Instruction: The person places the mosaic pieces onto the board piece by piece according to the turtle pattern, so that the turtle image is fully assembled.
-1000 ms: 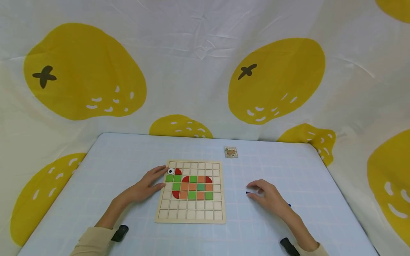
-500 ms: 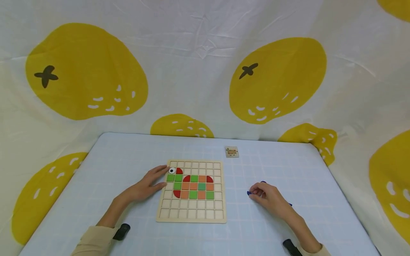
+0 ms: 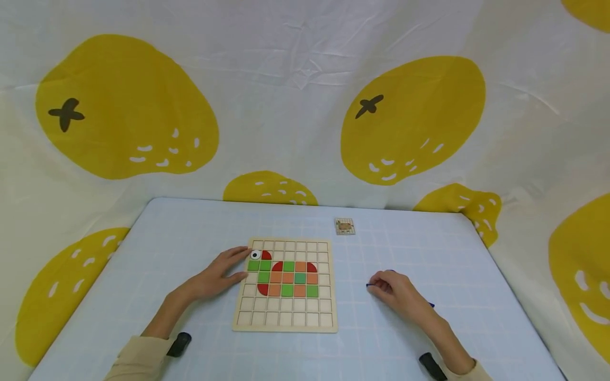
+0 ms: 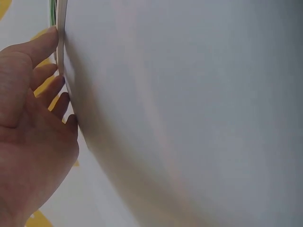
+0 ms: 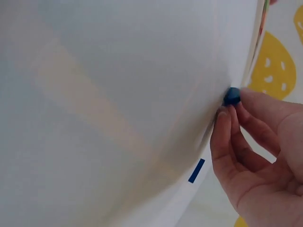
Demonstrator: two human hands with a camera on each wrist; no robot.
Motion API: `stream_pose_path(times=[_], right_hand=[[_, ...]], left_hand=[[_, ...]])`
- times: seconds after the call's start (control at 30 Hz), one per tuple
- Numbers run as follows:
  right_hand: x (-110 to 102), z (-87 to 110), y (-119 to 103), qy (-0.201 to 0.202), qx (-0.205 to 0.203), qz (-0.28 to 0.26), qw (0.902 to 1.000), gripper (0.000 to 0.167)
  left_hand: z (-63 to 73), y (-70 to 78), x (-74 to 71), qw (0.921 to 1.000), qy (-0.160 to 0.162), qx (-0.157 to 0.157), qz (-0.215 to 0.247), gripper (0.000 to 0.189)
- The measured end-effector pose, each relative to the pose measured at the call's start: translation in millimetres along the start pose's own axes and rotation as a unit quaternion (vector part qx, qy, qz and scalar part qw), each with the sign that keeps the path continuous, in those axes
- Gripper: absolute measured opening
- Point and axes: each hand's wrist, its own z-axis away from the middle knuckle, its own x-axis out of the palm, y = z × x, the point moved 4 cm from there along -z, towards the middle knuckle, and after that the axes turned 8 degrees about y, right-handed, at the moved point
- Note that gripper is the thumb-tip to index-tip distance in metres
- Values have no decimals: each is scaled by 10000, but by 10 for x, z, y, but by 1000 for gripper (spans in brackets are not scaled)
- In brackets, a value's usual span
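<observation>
A square wooden grid board (image 3: 285,319) bears red, green and orange tiles and a round eye tile (image 3: 255,255). My left hand (image 3: 209,279) lies at the board's left side, its fairly straight fingers and thumb touching the edge, as the left wrist view also shows. To the right of the board, my right hand (image 3: 399,293) pinches a small blue piece (image 5: 232,96) between thumb and fingers, close to the tabletop. A second blue piece (image 5: 196,170) lies flat on the table near that hand. The hand partly hides the blue pieces in the head view.
A small picture card (image 3: 345,226) lies behind the board, to its right. The table (image 3: 200,227) has a pale checked cover. Behind it hangs a white cloth (image 3: 281,121) with large yellow fruit prints.
My right thumb and fingers have closed together on the blue piece, which turned slightly between them. My left hand has stayed at the board's edge.
</observation>
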Motion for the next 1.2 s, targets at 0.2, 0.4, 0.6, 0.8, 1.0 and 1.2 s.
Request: stream_pose_path(times=[0.2, 0.4, 0.6, 0.8, 1.0, 1.2], right_hand=[[-13, -10, -33, -19, -59, 132, 9999, 6], [21, -51, -88, -57, -235, 41, 9997, 8], [88, -123, -141, -88, -140, -104, 9998, 11], [168, -211, -230, -116, -59, -246, 9996, 13], [258, -303, -316, -164, -8, -379, 9991, 15], [348, -380, -401, -226, -78, -563, 9981, 15]], left_hand=[[8, 10, -11, 9999, 37, 89, -57, 63], [17, -14, -11, 9999, 60, 102, -108, 63], [17, -35, 14, 9999, 76, 138, -71, 64], [18, -35, 37, 9999, 57, 149, -39, 64], [18, -28, 32, 9999, 43, 117, -3, 64], [12, -32, 24, 9999, 22, 104, 4, 64]])
